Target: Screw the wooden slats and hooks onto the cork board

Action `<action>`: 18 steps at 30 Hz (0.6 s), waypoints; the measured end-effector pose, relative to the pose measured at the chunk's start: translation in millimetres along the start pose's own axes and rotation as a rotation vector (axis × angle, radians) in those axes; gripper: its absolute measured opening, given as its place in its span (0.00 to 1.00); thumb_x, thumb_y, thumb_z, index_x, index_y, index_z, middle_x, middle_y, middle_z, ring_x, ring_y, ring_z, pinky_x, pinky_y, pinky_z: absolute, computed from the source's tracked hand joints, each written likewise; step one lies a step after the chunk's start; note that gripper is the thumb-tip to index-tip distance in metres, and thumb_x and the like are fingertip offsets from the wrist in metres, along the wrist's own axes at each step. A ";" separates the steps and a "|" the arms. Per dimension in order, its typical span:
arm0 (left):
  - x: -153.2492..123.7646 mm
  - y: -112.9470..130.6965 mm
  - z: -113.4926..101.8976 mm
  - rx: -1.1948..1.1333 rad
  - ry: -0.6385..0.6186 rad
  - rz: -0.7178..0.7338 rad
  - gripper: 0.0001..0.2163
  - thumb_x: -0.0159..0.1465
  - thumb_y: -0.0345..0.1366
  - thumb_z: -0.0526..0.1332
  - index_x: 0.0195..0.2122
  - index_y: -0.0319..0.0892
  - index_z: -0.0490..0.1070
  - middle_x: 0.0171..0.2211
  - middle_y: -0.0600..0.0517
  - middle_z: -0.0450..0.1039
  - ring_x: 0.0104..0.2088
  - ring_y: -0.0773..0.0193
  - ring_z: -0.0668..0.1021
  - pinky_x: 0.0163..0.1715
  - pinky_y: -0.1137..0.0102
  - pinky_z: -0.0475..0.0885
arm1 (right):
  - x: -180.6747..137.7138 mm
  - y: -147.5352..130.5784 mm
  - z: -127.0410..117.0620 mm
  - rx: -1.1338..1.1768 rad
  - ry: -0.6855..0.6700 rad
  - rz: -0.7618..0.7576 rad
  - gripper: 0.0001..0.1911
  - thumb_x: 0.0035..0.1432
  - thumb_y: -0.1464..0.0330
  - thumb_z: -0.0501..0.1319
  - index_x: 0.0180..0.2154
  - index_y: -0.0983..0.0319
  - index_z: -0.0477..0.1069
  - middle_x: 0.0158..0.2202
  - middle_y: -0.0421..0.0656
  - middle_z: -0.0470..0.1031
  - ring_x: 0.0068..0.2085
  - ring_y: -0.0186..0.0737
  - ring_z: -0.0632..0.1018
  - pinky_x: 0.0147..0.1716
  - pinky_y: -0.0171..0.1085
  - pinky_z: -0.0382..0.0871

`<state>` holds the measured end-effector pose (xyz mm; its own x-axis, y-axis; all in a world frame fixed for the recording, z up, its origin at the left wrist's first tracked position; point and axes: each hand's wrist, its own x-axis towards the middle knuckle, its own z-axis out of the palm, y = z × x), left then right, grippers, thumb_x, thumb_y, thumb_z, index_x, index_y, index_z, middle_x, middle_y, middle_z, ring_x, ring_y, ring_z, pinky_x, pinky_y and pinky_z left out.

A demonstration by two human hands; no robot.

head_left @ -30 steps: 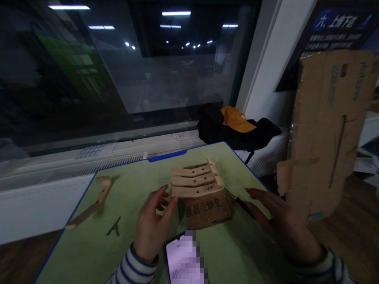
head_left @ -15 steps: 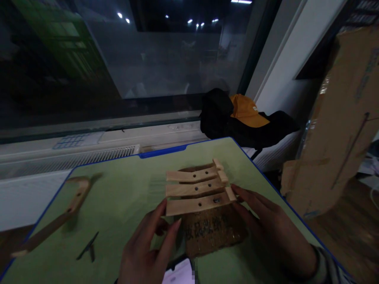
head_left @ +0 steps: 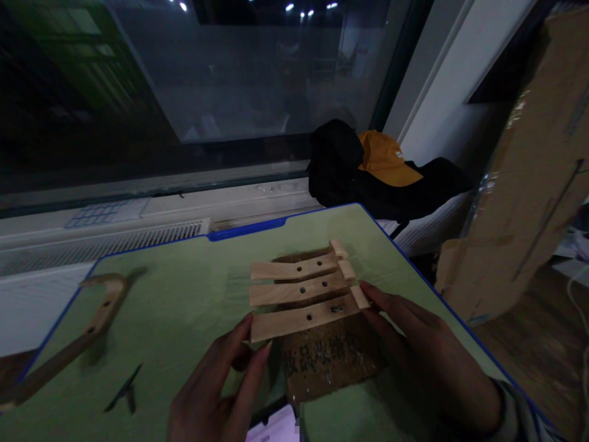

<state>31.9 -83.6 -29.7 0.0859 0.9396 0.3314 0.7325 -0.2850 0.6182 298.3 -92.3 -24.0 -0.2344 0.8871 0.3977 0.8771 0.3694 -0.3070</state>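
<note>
Three pale wooden hooks with two holes each lie side by side on a brown cardboard piece with dark handwriting. The front wooden hook has its raised block at the right end. My left hand has its index fingertip on that hook's left end, the thumb just below. My right hand pinches the block end with thumb and index finger. Behind it are the middle wooden hook and the back wooden hook, untouched. Something metallic shows in the front hook's right hole.
A curved wooden hook lies at the table's left, near a small dark tool. At the near edge is a phone-like object with a lit screen. An orange cap rests on black fabric by the window; a large cardboard sheet stands right.
The view has shifted slightly, so the table appears a little further left. The front hook's left end has moved slightly toward me, widening its gap from the middle one. Both hands stay at its ends.
</note>
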 end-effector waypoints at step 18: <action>2.1 -4.1 2.9 -0.002 0.069 0.078 0.13 0.64 0.39 0.58 0.49 0.44 0.68 0.29 0.56 0.75 0.24 0.69 0.78 0.17 0.80 0.73 | -1.2 2.1 2.5 0.038 -0.006 0.002 0.21 0.63 0.70 0.54 0.58 0.62 0.58 0.49 0.48 0.75 0.46 0.37 0.77 0.45 0.35 0.74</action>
<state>31.0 -79.9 -33.6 0.0959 0.8992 0.4270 0.7243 -0.3573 0.5897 299.4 -91.9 -27.4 -0.2353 0.8894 0.3919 0.8613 0.3777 -0.3400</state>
